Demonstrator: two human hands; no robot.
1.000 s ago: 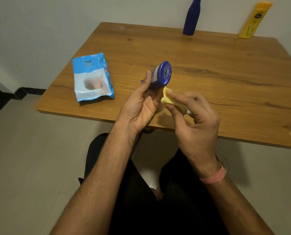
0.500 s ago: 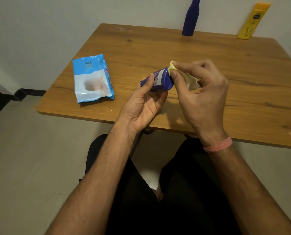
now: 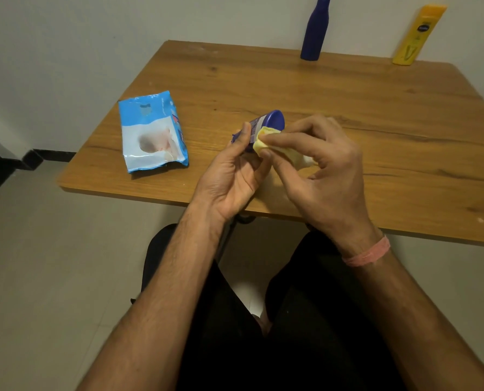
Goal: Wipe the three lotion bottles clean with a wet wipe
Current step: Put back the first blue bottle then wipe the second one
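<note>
My left hand [image 3: 232,176] grips a small dark blue lotion bottle [image 3: 271,119] lying on its side above the table's near edge, its rounded bottom end pointing away from me. My right hand [image 3: 322,170] pinches a crumpled pale yellow wet wipe [image 3: 263,138] and presses it against the bottle's side. Two more bottles stand upright against the back wall: a tall dark blue one [image 3: 314,32] and a yellow one [image 3: 415,38] further right. The held bottle's cap end is hidden behind my left fingers.
A blue and white pack of wet wipes [image 3: 153,134] lies flat on the left part of the wooden table [image 3: 376,114]. My legs in dark trousers are under the table's near edge. Pale floor lies to the left.
My right hand with the wipe slid from the bottle's far end down onto its near side. The left hand kept the bottle in nearly the same place.
</note>
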